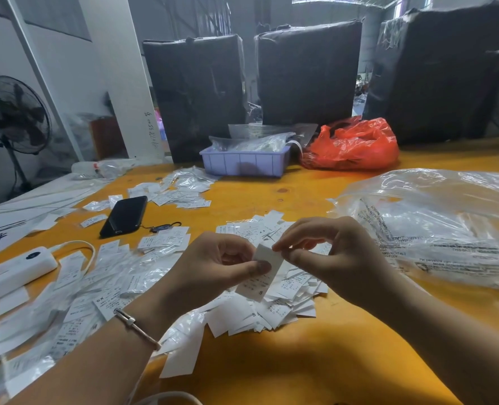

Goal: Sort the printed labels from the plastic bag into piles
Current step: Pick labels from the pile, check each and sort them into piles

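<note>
A white printed label (pixel 261 280) hangs above the yellow table (pixel 300 361), held by both hands. My left hand (pixel 213 267) pinches its left edge with the thumb on top. My right hand (pixel 330 252) pinches its upper right corner between thumb and fingertips. Under the hands lies a pile of labels (pixel 283 311). A wider spread of labels (pixel 76 290) covers the table to the left, and a smaller pile (pixel 181 188) lies further back. A large clear plastic bag (pixel 435 226) with black print lies at the right.
A black phone (pixel 124 215) and a white power strip (pixel 11 273) lie on the left. A lilac tray (pixel 243 162) with clear bags and a red plastic bag (pixel 353 146) stand at the back, before black wrapped bales (pixel 308 71). A fan (pixel 14 115) stands far left.
</note>
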Demonstrator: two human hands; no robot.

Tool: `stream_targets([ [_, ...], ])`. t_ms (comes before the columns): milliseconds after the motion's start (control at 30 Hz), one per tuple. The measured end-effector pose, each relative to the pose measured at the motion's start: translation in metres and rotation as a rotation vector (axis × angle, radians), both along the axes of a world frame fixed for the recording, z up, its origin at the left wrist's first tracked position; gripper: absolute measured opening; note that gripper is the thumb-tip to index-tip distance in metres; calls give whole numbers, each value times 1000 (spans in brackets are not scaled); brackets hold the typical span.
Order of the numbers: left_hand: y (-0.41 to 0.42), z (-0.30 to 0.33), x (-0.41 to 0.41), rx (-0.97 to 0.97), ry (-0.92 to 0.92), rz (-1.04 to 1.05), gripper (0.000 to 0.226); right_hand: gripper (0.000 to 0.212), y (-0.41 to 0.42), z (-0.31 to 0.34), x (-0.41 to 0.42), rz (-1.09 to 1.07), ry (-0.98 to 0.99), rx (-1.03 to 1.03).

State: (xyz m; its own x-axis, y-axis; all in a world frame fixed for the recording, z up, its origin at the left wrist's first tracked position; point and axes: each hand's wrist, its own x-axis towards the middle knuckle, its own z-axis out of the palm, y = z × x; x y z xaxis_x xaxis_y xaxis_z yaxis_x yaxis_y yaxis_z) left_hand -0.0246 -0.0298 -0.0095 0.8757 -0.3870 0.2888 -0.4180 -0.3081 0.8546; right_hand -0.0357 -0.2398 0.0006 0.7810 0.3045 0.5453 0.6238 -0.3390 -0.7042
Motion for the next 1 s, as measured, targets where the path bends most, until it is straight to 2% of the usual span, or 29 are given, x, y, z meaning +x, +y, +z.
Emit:
stream_targets([
  [167, 0, 0, 1, 30, -15, 22, 23, 13, -3, -1, 3, 32, 71, -28],
  [333, 11, 5, 6, 81, -16, 115, 12, 10, -17, -1, 15, -138, -15, -53],
  [433, 23, 6, 12, 201, -47, 216, 18, 7, -32, -5, 27, -328, -50, -177],
  [533, 32, 3, 17, 360, -107, 421, 20, 9, -46, -9, 36, -507, -81, -269],
  [733, 45, 3, 26, 672, -21, 722, 32, 14, -63, -7, 45, -855, -81, -517],
  [900, 44, -1, 29, 846, 88, 782, 28, 22, -73, -8, 51, -997, 62, -791],
  [1000, 42, -1, 26, 851, 55, 793, 30, 23, -81, -11, 55, -1013, 193, -867],
])
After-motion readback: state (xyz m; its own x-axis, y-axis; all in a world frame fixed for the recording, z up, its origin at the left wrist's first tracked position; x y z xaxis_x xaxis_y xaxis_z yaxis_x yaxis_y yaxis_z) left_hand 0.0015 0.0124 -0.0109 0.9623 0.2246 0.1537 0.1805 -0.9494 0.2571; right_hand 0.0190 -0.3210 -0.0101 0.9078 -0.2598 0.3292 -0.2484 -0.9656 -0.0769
